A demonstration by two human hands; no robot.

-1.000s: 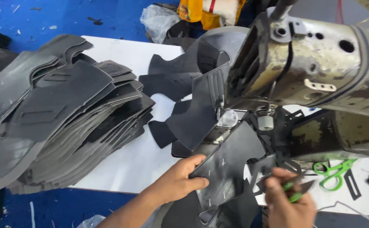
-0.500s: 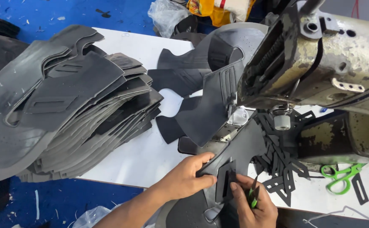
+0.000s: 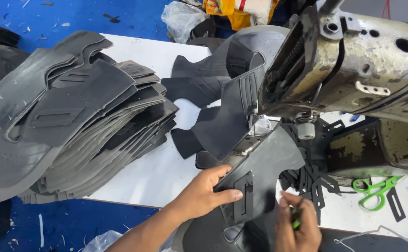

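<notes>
The left hand [image 3: 204,193] lies open and flat on a dark grey cut leather piece [image 3: 264,177], just under the old metal sewing machine [image 3: 348,60]. The piece's long side points up toward the needle. The right hand [image 3: 299,224] is closed around a small green tool [image 3: 296,223], touching the piece's right edge.

Two hands [image 3: 204,193], one green scissors [image 3: 376,190]

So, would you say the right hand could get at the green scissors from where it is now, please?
Probably yes: the green scissors lie in the open on the white table, to the right of the right hand, with only loose black strips between them.
</notes>
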